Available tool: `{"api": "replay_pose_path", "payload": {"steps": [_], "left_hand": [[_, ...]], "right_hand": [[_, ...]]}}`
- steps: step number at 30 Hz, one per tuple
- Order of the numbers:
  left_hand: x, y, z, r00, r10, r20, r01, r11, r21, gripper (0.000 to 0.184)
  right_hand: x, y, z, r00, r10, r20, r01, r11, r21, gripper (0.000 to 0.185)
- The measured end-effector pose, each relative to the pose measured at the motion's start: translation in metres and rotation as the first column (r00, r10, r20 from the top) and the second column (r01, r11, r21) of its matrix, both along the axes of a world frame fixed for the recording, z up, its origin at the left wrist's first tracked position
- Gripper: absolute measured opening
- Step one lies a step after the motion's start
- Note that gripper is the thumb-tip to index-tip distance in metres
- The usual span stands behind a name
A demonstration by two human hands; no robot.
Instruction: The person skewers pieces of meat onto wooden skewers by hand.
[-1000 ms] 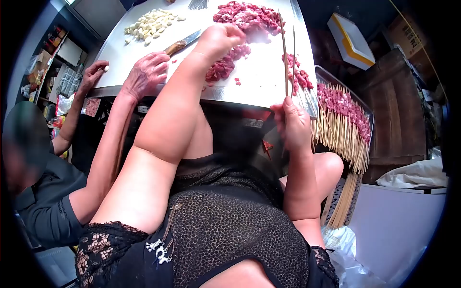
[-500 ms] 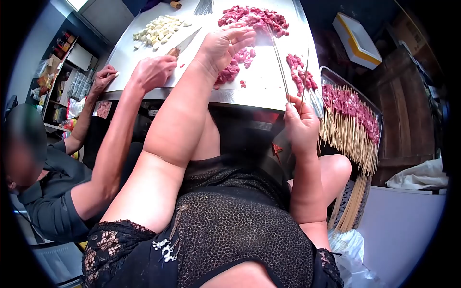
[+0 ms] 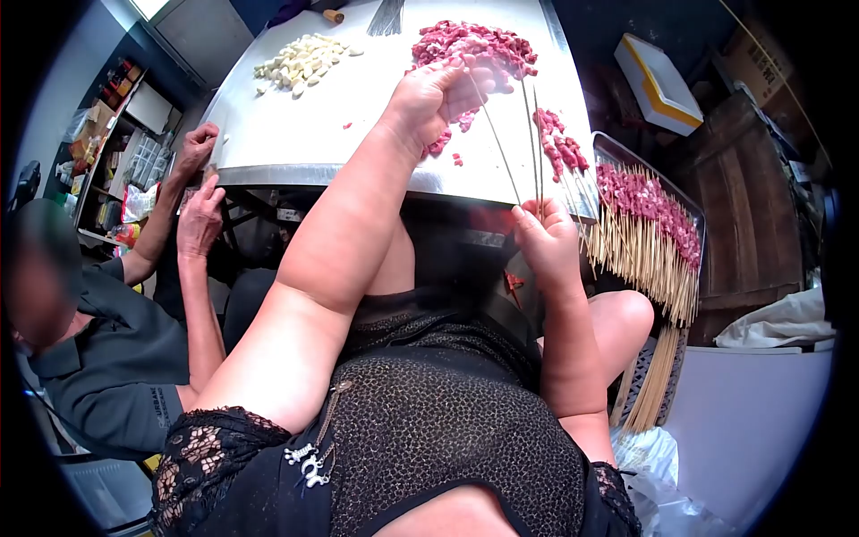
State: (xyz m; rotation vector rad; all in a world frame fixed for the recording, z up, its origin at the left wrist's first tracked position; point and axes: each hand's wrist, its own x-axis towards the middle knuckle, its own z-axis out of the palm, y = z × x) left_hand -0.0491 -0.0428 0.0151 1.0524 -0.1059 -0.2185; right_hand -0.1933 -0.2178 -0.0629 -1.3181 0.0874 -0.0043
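R hand [image 3: 548, 237] is pinching long thin brown sticks [image 3: 496, 143] centre-right; one's now tilting further left, bringing its tip near L hand [image 3: 425, 100], upper centre. L grip blurred, can't tell.

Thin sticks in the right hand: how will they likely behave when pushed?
The sticks look fairly stiff, since they run nearly straight from the right hand without obvious sag. Being so thin, they're probably light and may bend or snap under a sideways push. Gripped near one end, their spread far ends could swing.
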Motion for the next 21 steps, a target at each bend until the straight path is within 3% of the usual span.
{"api": "replay_pose_path", "payload": {"steps": [6, 10, 17, 21], "left_hand": [[0.007, 0.004, -0.007, 0.998, -0.046, 0.047, 0.042, 0.996, 0.074, 0.022], [0.006, 0.004, -0.006, 0.998, -0.061, 0.013, 0.06, 0.995, 0.075, 0.022], [-0.005, -0.005, -0.002, 0.995, -0.07, -0.071, 0.067, 0.997, -0.045, 0.023], [-0.004, -0.008, -0.006, 0.994, -0.096, -0.06, 0.092, 0.994, -0.063, 0.026]], "right_hand": [[0.004, -0.012, -0.006, 0.999, 0.02, -0.035, -0.022, 0.999, -0.049, 0.018], [0.005, -0.013, -0.007, 1.0, -0.012, 0.023, 0.017, 0.978, -0.207, 0.018], [0.003, 0.0, -0.003, 0.982, -0.111, 0.153, 0.158, 0.925, -0.346, 0.015], [0.005, 0.001, -0.005, 0.982, -0.108, 0.157, 0.156, 0.929, -0.336, 0.015]]}}
